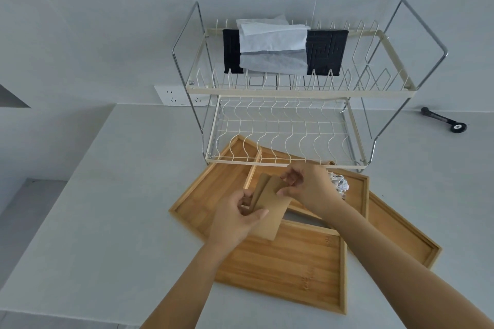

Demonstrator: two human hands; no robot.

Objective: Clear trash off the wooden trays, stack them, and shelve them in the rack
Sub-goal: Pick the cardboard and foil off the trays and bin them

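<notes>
Grey counter [107,222] carries a two-tier rack [288,125] against the far wall. Four trays [288,267] lie overlapped in front of it, the far ones partly under the lower tier. Both my hands hold a folded brown card [270,211] above the trays: left hand [235,219] pinches its near-left edge, right hand [310,187] pinches its far edge. Crumpled foil [339,185] sits on the right tray, just beyond my right hand.

Both bare forearms reach forward, the left hand [235,218] and right hand [310,185] close together, fingers pinched.
</notes>
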